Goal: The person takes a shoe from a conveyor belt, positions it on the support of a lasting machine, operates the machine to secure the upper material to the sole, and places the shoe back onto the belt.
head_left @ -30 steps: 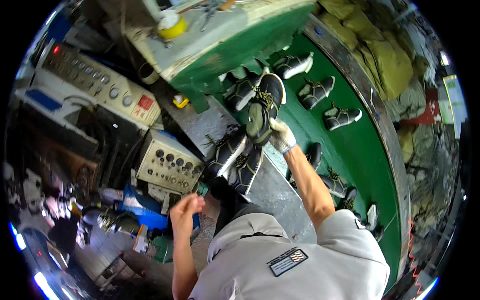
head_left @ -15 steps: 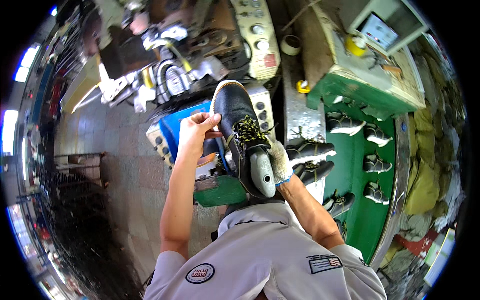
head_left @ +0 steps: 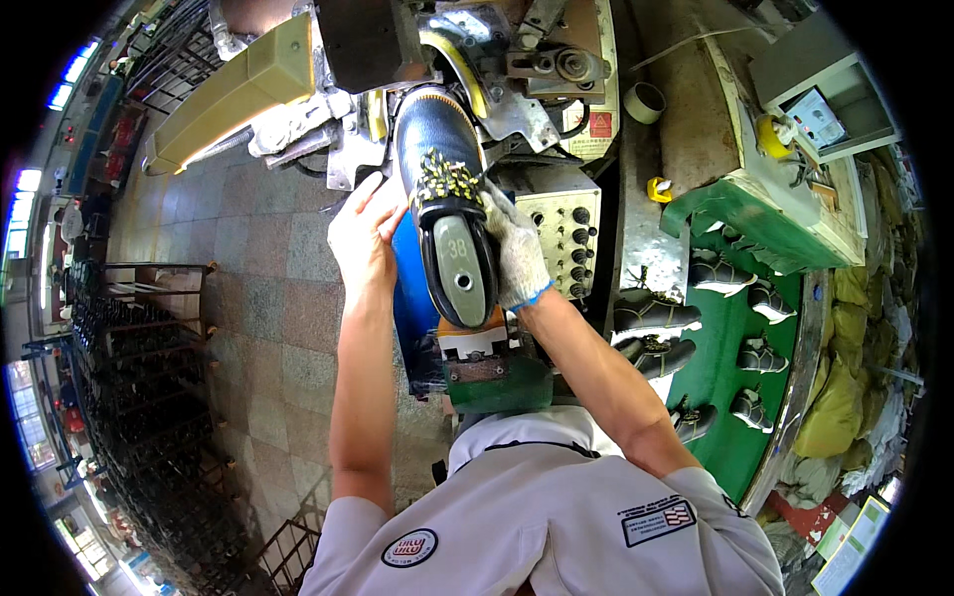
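Note:
A black lace-up shoe (head_left: pixel 433 136) with yellow-flecked laces points toe-away into a machine (head_left: pixel 517 121). Its toe sits between the machine's metal plates and yellow-edged clamps. Inside the shoe's opening is a grey shoe last (head_left: pixel 458 253) with a round hole. My bare left hand (head_left: pixel 366 230) grips the shoe's left side, fingers up near the machine's metal parts. On the other side my right hand (head_left: pixel 517 250), in a pale knit glove, is closed against the shoe; its fingertips are partly hidden. Beneath the heel is an orange-topped support (head_left: pixel 467 325) on the machine.
A control box with black knobs (head_left: pixel 571 248) stands right of my gloved hand. A yellow machine arm (head_left: pixel 238 94) juts out at the left. Several shoes (head_left: pixel 656 316) lie along the green conveyor (head_left: pixel 722 343) at right. Black racks (head_left: pixel 139 397) stand far left.
Both hands have carried the shoe forward, its toe now in among the machine's clamps. The shoe has turned straighter, and my view has shifted left.

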### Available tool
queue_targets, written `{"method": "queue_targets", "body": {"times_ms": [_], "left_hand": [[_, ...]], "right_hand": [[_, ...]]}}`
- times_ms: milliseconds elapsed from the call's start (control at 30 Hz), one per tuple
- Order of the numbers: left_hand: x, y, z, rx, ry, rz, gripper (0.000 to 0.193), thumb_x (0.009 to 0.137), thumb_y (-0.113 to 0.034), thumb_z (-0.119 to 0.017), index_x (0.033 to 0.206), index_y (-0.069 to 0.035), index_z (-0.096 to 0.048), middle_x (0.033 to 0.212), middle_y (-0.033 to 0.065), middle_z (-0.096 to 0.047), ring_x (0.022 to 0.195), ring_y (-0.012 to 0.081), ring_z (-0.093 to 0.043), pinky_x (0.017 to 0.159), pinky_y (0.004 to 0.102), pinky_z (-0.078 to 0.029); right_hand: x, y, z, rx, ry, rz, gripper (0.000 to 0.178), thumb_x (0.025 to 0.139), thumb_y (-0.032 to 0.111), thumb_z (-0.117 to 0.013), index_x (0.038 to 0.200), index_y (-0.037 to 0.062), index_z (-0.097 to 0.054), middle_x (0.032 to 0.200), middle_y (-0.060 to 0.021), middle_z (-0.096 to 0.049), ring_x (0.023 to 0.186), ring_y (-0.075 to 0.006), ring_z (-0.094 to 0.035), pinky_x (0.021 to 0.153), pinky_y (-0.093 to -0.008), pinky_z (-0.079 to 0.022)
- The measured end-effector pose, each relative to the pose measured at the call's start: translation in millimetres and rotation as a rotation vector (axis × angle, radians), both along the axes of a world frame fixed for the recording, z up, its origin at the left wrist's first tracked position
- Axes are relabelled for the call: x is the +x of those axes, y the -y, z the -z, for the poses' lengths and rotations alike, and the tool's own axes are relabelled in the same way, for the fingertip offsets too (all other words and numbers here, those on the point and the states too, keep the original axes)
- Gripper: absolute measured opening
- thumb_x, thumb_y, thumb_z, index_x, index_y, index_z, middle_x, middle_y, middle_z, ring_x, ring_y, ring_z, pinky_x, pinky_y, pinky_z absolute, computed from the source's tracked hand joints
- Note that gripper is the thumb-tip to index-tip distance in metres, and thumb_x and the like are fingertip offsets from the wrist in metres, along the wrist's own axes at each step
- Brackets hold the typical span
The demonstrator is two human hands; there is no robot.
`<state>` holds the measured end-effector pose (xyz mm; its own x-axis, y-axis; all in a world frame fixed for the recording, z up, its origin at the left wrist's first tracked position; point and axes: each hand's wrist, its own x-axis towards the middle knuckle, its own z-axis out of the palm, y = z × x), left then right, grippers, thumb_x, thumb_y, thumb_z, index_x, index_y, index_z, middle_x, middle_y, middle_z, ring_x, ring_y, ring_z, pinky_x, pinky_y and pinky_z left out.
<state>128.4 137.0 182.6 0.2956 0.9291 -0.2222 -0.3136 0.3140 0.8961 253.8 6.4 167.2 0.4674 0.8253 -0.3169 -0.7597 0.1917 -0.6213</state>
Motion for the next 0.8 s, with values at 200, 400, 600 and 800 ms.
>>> {"method": "queue_targets", "body": {"times_ms": [200, 400, 600, 800], "left_hand": [[23.3, 22.0, 10.3, -0.223, -0.002, 0.178, 0.038, 0.103, -0.029, -0.056, 0.124, 0.002, -0.064, 0.108, 0.0112, -0.072, 0.093, 0.0174, -0.068, 0.080, 0.0308, -0.055], [17.1, 23.2, 30.9, -0.394, 0.091, 0.263, 0.052, 0.105, -0.052, -0.046, 0.129, -0.008, -0.061, 0.113, 0.0090, -0.070, 0.097, 0.0209, -0.069, 0.085, 0.0364, -0.057], [16.3, 23.2, 46.3, -0.415, 0.059, 0.269, 0.055, 0.104, -0.055, -0.046, 0.128, -0.007, -0.061, 0.112, 0.0104, -0.070, 0.095, 0.0216, -0.069, 0.085, 0.0374, -0.057], [19.1, 20.2, 40.7, -0.429, 0.125, 0.326, 0.055, 0.105, -0.054, -0.045, 0.127, -0.006, -0.061, 0.110, 0.0105, -0.070, 0.093, 0.0206, -0.069, 0.084, 0.0356, -0.057]], "right_hand": [[1.8, -32.0, 52.8, -0.135, 0.129, 0.116, 0.041, 0.102, 0.023, -0.063, 0.135, -0.0010, -0.060, 0.116, -0.0066, -0.070, 0.098, -0.0127, -0.065, 0.086, -0.0264, -0.053], [-1.7, -31.6, 24.6, -0.118, 0.184, 0.109, 0.045, 0.099, 0.029, -0.066, 0.131, -0.0011, -0.063, 0.116, -0.0078, -0.070, 0.100, -0.0135, -0.064, 0.089, -0.0279, -0.052], [-3.8, -32.7, 38.4, -0.178, 0.196, 0.144, 0.037, 0.101, 0.026, -0.063, 0.127, -0.0007, -0.066, 0.115, -0.0071, -0.070, 0.099, -0.0136, -0.064, 0.088, -0.0280, -0.052], [3.4, -32.8, 36.4, -0.177, 0.243, 0.129, 0.040, 0.102, 0.025, -0.064, 0.131, -0.0017, -0.064, 0.117, -0.0071, -0.070, 0.098, -0.0122, -0.063, 0.088, -0.0257, -0.052]]}}
